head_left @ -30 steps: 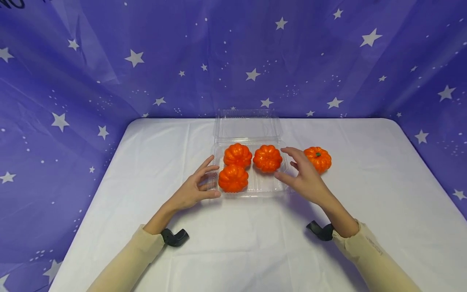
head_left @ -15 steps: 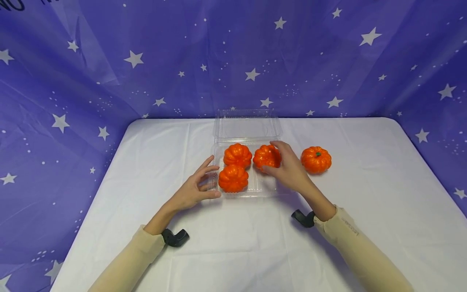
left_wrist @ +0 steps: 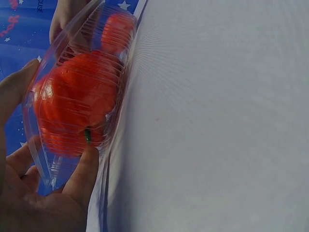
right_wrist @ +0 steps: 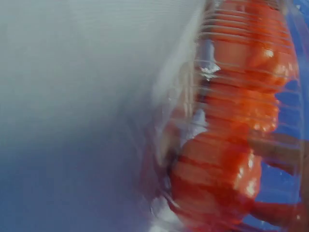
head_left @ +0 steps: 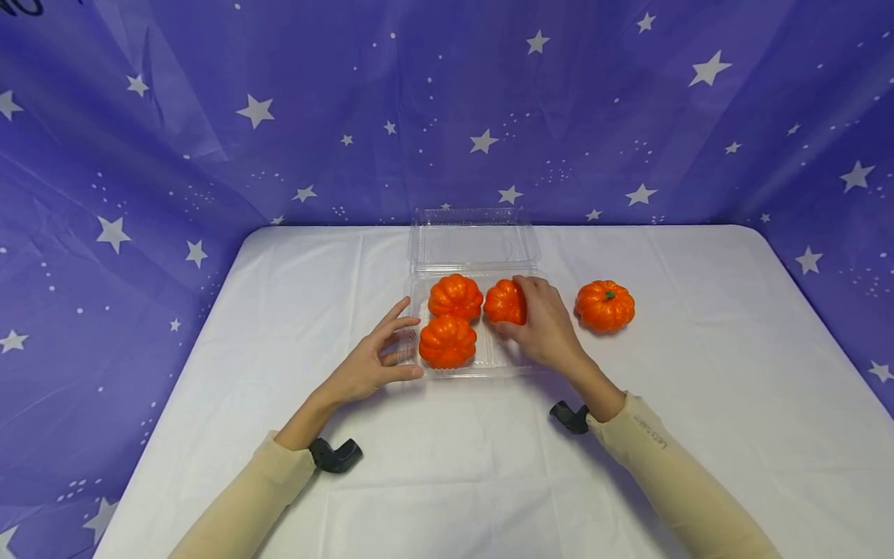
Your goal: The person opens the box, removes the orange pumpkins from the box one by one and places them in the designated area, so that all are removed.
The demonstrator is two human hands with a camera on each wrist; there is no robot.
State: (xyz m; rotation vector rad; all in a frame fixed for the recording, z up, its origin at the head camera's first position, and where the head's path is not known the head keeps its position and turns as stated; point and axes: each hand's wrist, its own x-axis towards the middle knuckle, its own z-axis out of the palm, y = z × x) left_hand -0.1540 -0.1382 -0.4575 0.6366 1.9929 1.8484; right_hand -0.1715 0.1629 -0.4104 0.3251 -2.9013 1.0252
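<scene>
A clear plastic clamshell container (head_left: 506,359) lies with its lid folded back. Two orange toy pumpkins, a rear one (head_left: 455,296) and a front one (head_left: 448,342), sit in its left half. My left hand (head_left: 366,365) is at the container's left side with fingers spread; in the left wrist view its fingertips are against the clear wall, below a green stem. A third toy pumpkin (head_left: 504,302) is in the right half at the back, and my right hand (head_left: 546,322) grips it, thumb in front and fingers behind. That hand hides its right side. The right wrist view is blurred.
Another toy pumpkin (head_left: 605,306) with a green stem sits on the white tablecloth (head_left: 447,481), right of the container. The raised lid (head_left: 475,239) leans toward the purple star curtain (head_left: 447,101) at the table's back edge.
My right hand has moved left from beside the outer pumpkin and closed round the third pumpkin, which sits slightly farther left. My left hand has stayed still.
</scene>
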